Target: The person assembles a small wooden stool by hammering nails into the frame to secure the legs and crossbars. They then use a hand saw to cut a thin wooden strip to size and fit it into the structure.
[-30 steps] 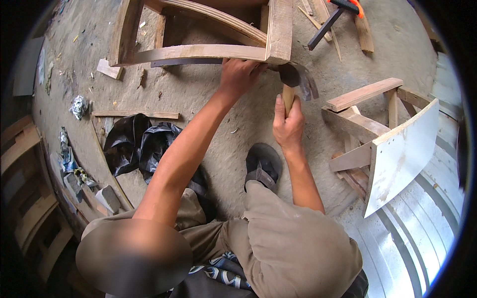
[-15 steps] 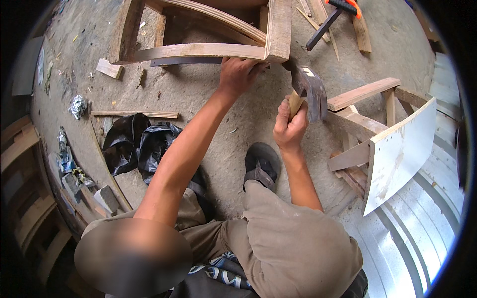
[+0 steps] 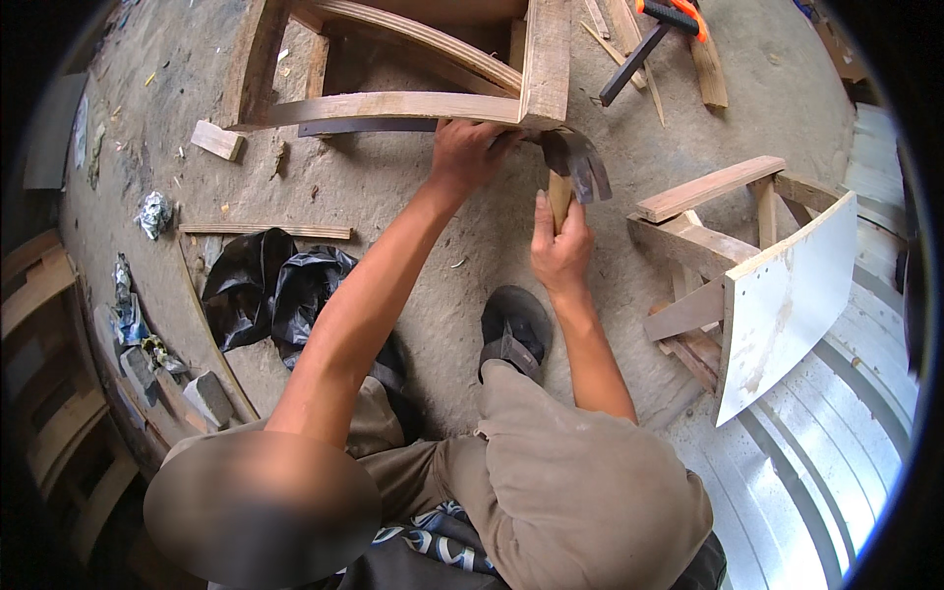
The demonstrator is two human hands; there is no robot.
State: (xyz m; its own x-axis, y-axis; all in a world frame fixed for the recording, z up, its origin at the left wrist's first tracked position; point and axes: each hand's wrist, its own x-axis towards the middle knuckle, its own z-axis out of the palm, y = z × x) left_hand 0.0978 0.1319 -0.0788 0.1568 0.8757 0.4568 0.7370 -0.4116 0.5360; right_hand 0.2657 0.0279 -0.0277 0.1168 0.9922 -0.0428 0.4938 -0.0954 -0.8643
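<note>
A wooden frame (image 3: pixel 393 106) of rough slats stands at the top of the view, on the concrete floor. My left hand (image 3: pixel 470 155) reaches up to its near lower slat, fingers bent at the underside close to the corner post (image 3: pixel 544 69); the fingertips are hidden and what they hold cannot be made out. In my right hand (image 3: pixel 563 246) is a claw hammer (image 3: pixel 575 167), gripped by its wooden handle. The hammer's head is up against the bottom of the corner post, its claw turned to the right.
A second wooden frame with a white panel (image 3: pixel 787 295) lies at right, beside corrugated metal sheet (image 3: pixel 777 482). An orange-and-black handled tool (image 3: pixel 649 49) and wood strips lie at upper right. Black plastic (image 3: pixel 251 285), a wood offcut (image 3: pixel 216 140) and a long strip (image 3: pixel 265 231) are at left.
The hammer and my right hand have moved left and up, bringing the hammer's head to the frame's corner post. My left hand stays at the slat.
</note>
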